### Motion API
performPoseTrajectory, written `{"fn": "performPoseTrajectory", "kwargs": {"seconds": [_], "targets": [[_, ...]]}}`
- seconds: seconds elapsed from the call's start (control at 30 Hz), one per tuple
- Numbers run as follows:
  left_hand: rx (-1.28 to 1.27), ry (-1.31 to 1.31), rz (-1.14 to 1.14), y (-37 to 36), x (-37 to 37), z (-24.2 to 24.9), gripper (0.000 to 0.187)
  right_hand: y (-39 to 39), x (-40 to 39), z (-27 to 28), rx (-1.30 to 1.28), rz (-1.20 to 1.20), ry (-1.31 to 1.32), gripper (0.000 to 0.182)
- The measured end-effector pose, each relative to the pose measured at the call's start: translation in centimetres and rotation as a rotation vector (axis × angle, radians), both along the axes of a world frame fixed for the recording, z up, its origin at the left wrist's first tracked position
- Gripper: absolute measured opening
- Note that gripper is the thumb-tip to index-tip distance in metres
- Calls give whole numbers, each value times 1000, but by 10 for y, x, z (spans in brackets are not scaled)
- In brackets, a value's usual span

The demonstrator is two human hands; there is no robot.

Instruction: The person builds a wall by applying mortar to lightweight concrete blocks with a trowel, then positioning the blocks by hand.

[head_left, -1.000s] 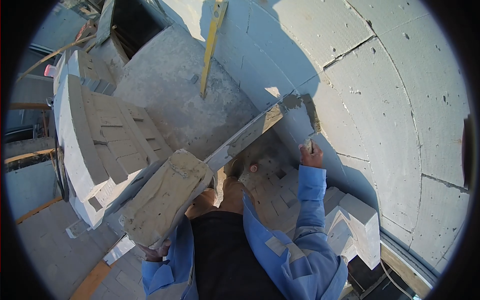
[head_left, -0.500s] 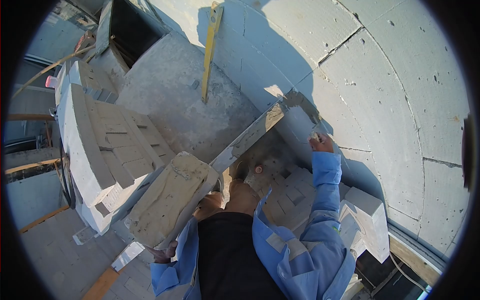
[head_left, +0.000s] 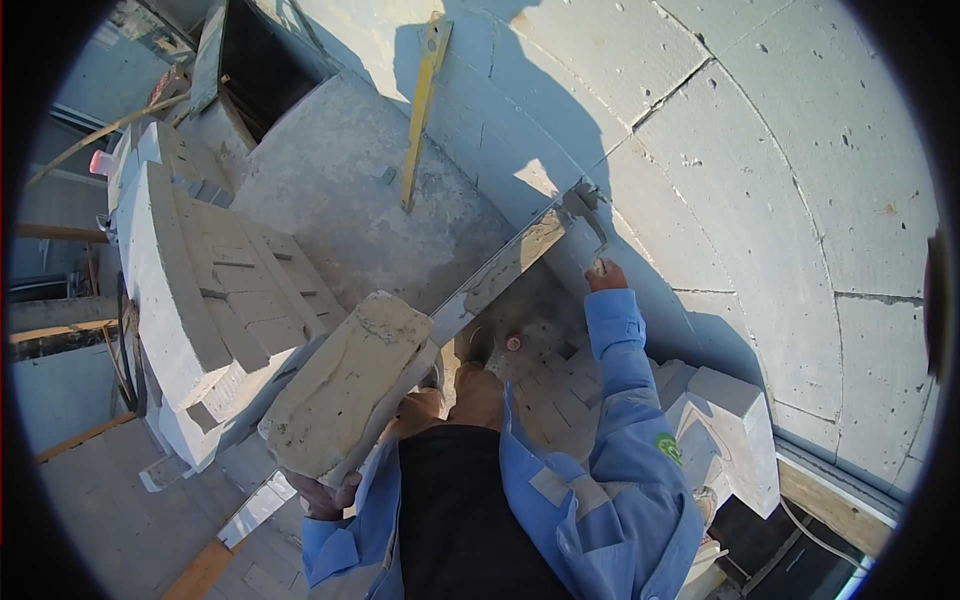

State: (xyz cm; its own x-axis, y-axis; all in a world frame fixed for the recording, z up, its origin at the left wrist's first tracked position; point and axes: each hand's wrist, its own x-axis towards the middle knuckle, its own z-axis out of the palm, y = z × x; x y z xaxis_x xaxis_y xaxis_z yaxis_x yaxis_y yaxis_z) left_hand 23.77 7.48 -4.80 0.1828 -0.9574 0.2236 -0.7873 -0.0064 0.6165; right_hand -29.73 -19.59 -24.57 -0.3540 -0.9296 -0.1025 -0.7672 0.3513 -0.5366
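My right hand (head_left: pixel 604 275) is closed around the handle of a trowel (head_left: pixel 582 203). Its mortar-smeared blade lies at the far end of a narrow course of blocks (head_left: pixel 490 290), where that course meets the tall block wall. Wet grey mortar covers parts of the course's top. At lower left, my left hand (head_left: pixel 322 494) grips the near end of a large block (head_left: pixel 350 385) from below, its fingers partly hidden. The block's upper face is coated in tan mortar, and its far end overlaps the near end of the course in this view.
A yellow spirit level (head_left: pixel 425 110) leans against the tall block wall (head_left: pixel 740 170). To the left stands a stack of pale blocks (head_left: pixel 230 280). Another white block (head_left: pixel 728 430) sits at my right, near a window-like opening. Rubble and block pieces lie by my feet.
My right hand has moved left and slightly up, and the trowel's blade has turned from the wall face toward the end of the course. The block in my left hand has shifted slightly.
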Motion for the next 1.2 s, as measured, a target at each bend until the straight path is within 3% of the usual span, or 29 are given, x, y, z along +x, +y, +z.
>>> {"fn": "performPoseTrajectory", "kwargs": {"seconds": [0.27,0.43,0.5,0.63,0.7,0.73,0.83,0.97,1.07,1.13,1.2], "targets": [[-37,-25,16,-2,0,3,110,8,-35,36,10,-35,-364,38],[-28,-16,14,-7,-1,4,114,19,-3,78,-8,-116,-560,33],[-36,-15,-4,-11,-2,5,115,21,16,91,-104,-155,-577,19],[-98,-28,-15,-25,-9,13,118,20,-14,34,-34,-44,-500,35],[-142,-46,-5,-32,-14,20,118,23,-12,22,-391,124,37,39],[-150,-32,-9,-35,-16,23,115,29,-4,23,-399,111,38,39],[-118,31,-51,-40,-18,27,110,71,70,86,-335,-380,-632,33],[-144,94,-131,-65,-25,30,104,130,112,88,-374,-514,-729,30],[-132,78,-259,-93,-39,46,97,184,134,93,-298,-488,-741,32],[-11,155,-379,-110,-48,52,92,214,147,100,-256,-493,-600,36],[-66,103,-450,-128,-67,57,85,244,154,100,-227,-525,-592,39]]}}
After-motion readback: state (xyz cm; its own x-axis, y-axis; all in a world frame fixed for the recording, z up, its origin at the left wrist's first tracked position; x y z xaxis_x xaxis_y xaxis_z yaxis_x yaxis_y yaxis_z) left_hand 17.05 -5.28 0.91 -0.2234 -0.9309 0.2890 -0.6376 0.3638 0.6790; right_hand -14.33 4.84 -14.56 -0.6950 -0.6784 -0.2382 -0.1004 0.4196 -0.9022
